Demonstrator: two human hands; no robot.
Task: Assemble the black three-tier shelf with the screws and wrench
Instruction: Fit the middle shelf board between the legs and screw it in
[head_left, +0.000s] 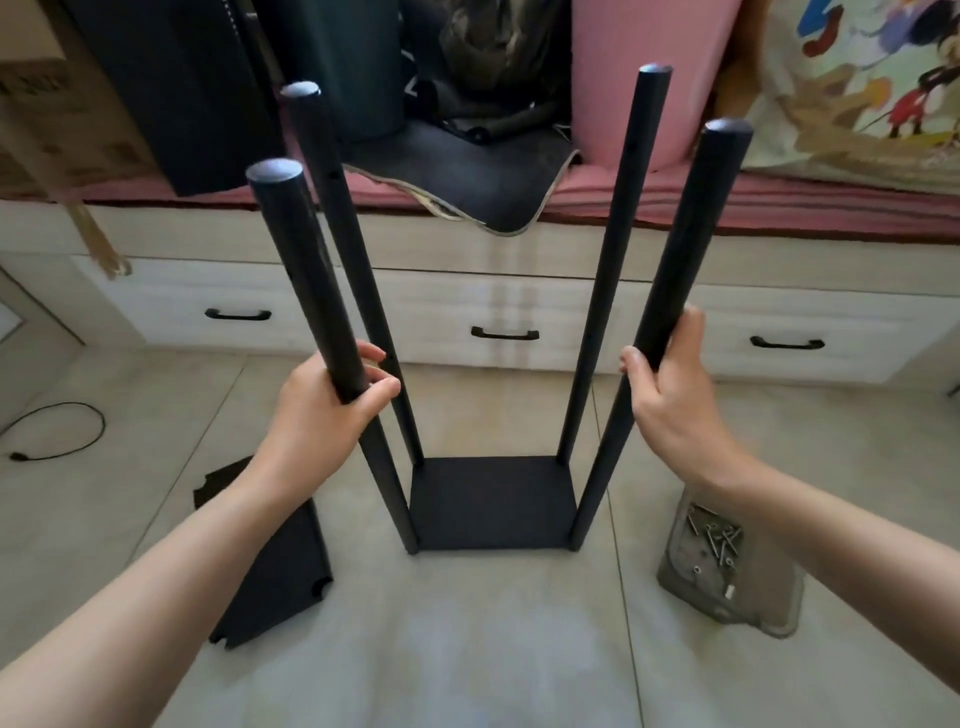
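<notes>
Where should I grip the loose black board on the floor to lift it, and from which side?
Take the loose black board by its long right edge, coming from the side toward the shelf frame. It lies flat on the floor, so fingers must slide under a straight edge; the notched corners give a poorer hold.

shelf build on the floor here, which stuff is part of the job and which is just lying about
Part of the job:
- four black poles, e.g., on the fitted black board
- loose black shelf panel
- screws on the clear bag
- left hand, right hand, each gripping a near pole

Lying about:
- black cable
- pink cushion
- drawers
</notes>
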